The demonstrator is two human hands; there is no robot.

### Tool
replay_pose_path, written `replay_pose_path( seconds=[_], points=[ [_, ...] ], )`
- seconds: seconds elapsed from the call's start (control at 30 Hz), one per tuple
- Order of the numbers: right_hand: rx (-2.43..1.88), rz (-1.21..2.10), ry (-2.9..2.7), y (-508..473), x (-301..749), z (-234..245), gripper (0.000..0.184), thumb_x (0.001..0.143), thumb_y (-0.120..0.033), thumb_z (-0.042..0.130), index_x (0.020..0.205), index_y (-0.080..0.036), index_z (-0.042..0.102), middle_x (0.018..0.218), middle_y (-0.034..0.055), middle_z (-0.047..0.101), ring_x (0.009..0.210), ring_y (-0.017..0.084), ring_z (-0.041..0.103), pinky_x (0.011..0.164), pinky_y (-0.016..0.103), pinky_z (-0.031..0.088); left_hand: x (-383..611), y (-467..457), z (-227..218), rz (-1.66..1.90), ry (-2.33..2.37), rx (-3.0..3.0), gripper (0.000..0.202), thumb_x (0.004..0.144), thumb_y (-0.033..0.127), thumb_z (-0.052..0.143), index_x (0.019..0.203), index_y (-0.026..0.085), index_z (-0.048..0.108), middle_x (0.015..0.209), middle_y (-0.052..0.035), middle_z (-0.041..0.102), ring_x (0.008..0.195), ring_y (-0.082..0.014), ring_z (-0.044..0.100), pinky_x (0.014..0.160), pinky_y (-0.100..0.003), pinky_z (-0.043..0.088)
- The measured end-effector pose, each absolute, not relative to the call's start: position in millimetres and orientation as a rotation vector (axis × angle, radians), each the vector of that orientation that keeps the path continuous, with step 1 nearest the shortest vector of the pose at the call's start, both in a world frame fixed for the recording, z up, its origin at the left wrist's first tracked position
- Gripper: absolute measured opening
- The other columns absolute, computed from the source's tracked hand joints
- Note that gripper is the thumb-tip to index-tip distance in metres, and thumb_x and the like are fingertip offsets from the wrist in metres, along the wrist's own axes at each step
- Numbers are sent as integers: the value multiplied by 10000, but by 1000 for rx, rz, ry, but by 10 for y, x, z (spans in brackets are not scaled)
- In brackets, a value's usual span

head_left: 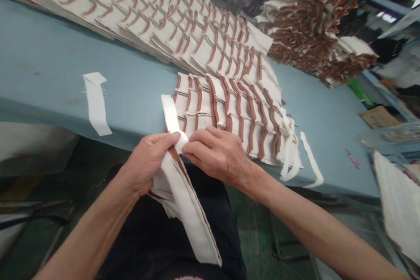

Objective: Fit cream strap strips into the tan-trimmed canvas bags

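Note:
My left hand grips a cream fabric piece with brown edging that hangs down over my lap. My right hand pinches a white fabric strip at the top of that piece, right where my left thumb presses. The strip runs up onto the blue table. Both hands meet at the table's near edge, just in front of a fanned stack of cream pieces with brown bands.
Long rows of overlapped cream and brown pieces cover the table's far side, with a tall pile at the back right. Loose white strips lie at left and right. A small pink tool rests near the right edge.

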State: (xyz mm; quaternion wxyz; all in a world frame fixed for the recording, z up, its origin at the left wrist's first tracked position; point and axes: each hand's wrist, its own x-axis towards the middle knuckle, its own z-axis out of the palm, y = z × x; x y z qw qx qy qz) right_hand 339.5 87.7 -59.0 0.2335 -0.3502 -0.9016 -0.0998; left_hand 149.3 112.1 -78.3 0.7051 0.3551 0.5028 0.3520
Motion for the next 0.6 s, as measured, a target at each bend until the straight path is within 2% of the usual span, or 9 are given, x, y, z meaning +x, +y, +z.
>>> replay_pose_path(
  seconds=[0.13,0.2,0.3,0.43,0.53,0.6],
  points=[
    [-1173,409,-2170,822,3320,-615,247,1127,-274,603,935,-192,735,892,32,756,778,153,648,701,295,460,1459,1110,-823,733,1139,776,565,514,670,944,670,170,733,559,-22,706,478,-158,590,450,-243,469],
    [-1318,769,-1962,802,3285,-576,239,1085,-307,630,886,-205,713,809,-1,713,712,146,607,682,296,442,1441,1102,-838,718,1141,785,597,503,702,951,675,173,733,547,-22,700,458,-158,578,434,-245,459],
    [-1447,1142,-1684,809,3249,-509,279,1024,-417,643,836,-214,678,748,-18,645,688,151,552,662,301,416,1420,1093,-852,702,1131,810,621,517,741,948,660,180,722,511,-24,677,414,-154,541,396,-250,422],
    [-1460,1426,-1480,858,3228,-482,435,897,-616,740,775,-208,652,715,-24,564,673,145,473,624,293,373,1397,1091,-872,720,1103,848,625,604,792,889,615,207,667,508,-26,659,417,-164,544,395,-263,430],
    [-1497,1479,-1410,890,3213,-491,476,846,-658,770,739,-212,644,689,-31,542,647,134,437,599,283,346,1372,1086,-876,730,1073,873,648,643,849,830,648,223,664,513,-17,654,423,-173,556,401,-267,445],
    [-1508,1482,-1378,901,3196,-497,478,832,-661,781,736,-211,654,674,-37,542,628,127,425,588,278,336,1349,1078,-870,712,1050,904,627,610,808,885,656,221,669,504,-15,653,409,-168,549,389,-255,425]
  ],
)
